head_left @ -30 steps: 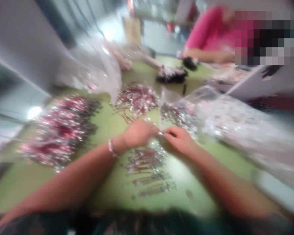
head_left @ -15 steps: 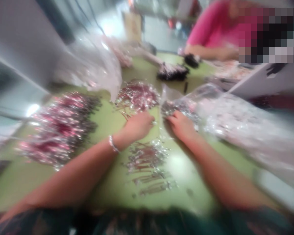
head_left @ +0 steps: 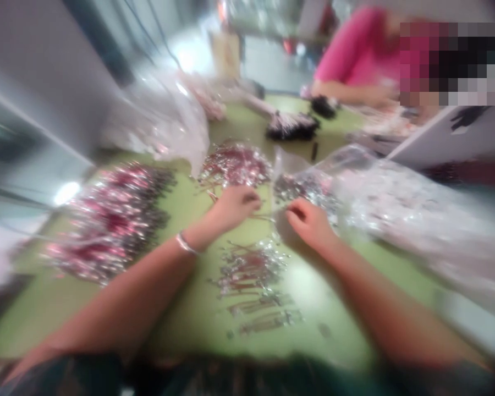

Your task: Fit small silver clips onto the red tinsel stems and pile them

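The green worktop (head_left: pixel 190 324) bears a broad pink-and-silver heap (head_left: pixel 107 225) at left, a smaller red-and-silver pile (head_left: pixel 240 165) farther back, brownish strips with silvery ends (head_left: pixel 252 275) nearest, a clear plastic bag (head_left: pixel 404 206) at right and a black-ended bundle (head_left: pixel 292 127) beyond.

Left hand (head_left: pixel 234 208) and right hand (head_left: pixel 312 223) now apart, earlier nearly fingertip to fingertip, thin strand (head_left: pixel 263 218) newly visible between
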Demonstrator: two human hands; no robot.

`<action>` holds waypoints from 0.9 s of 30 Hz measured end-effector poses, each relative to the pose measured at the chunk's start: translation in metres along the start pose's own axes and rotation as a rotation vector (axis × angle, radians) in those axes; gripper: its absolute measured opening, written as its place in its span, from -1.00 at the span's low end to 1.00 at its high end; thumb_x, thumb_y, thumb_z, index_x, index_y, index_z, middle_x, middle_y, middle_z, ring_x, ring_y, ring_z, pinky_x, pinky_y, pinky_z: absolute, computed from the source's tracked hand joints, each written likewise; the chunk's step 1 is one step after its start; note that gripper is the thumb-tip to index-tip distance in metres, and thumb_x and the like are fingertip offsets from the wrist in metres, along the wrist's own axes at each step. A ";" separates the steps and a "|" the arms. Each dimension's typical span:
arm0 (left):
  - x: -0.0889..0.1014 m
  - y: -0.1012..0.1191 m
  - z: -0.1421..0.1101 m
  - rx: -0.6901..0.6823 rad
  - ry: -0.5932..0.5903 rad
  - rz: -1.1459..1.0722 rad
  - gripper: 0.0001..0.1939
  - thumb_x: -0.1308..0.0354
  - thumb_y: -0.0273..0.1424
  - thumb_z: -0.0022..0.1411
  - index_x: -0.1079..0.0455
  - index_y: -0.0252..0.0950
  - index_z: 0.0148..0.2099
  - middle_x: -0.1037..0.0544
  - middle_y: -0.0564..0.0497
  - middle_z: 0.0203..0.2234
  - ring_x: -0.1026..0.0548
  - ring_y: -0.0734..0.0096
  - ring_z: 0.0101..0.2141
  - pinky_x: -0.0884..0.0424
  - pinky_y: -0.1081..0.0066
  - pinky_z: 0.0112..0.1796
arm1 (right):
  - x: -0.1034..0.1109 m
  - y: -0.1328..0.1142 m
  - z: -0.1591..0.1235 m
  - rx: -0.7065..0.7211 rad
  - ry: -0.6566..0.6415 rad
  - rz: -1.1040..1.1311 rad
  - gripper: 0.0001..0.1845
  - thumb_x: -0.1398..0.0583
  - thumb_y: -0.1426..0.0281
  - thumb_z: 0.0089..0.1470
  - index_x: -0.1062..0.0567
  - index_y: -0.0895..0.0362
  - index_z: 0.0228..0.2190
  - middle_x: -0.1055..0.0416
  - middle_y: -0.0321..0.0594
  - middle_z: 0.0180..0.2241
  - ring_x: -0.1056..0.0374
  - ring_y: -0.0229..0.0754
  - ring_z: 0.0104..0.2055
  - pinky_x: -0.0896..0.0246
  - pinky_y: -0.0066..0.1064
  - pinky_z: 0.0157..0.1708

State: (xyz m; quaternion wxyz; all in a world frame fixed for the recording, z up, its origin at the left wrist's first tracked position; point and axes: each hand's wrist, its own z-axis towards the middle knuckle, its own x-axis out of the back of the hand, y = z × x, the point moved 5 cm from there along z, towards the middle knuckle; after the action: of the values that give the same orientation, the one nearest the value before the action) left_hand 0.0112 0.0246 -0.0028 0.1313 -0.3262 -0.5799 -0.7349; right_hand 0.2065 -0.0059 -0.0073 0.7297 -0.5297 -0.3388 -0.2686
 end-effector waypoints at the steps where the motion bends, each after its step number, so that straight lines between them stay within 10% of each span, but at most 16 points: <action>1: 0.000 0.000 0.000 0.029 -0.013 -0.050 -0.85 -0.15 -0.37 0.20 -0.49 -0.32 -0.34 -0.59 -0.01 -0.45 -0.44 0.48 -0.47 -0.37 0.40 -0.41 | 0.001 -0.003 -0.001 -0.015 0.008 0.044 -0.91 -0.14 0.37 0.07 -0.46 0.08 -0.41 -0.49 -0.22 -0.40 -0.33 -0.19 -0.37 -0.19 -0.31 -0.31; 17: -0.014 0.012 -0.011 0.040 -0.146 -0.161 -0.72 -0.15 -0.23 0.23 -0.58 -0.30 -0.31 -0.50 0.04 -0.59 -0.26 0.58 -0.59 -0.17 0.46 -0.56 | 0.003 -0.017 -0.009 -0.095 0.095 0.312 -0.82 -0.16 0.35 0.08 -0.56 0.09 -0.32 -0.53 -0.27 -0.40 -0.31 -0.32 -0.60 -0.25 -0.36 -0.48; 27: -0.020 0.009 -0.013 -0.114 -0.108 -0.008 -0.68 -0.11 -0.23 0.29 -0.53 -0.30 -0.40 -0.52 0.03 -0.57 -0.36 0.51 -0.52 -0.29 0.43 -0.46 | 0.003 -0.022 -0.008 0.075 0.017 0.170 -0.84 -0.15 0.40 0.04 -0.56 0.04 -0.44 -0.54 -0.28 -0.43 -0.41 -0.21 -0.36 -0.25 -0.33 -0.31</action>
State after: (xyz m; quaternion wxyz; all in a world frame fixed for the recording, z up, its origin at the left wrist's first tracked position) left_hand 0.0265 0.0061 -0.0100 0.0782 -0.3699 -0.5448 -0.7485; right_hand 0.1935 -0.0206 0.0068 0.7720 -0.5265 -0.2962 -0.1975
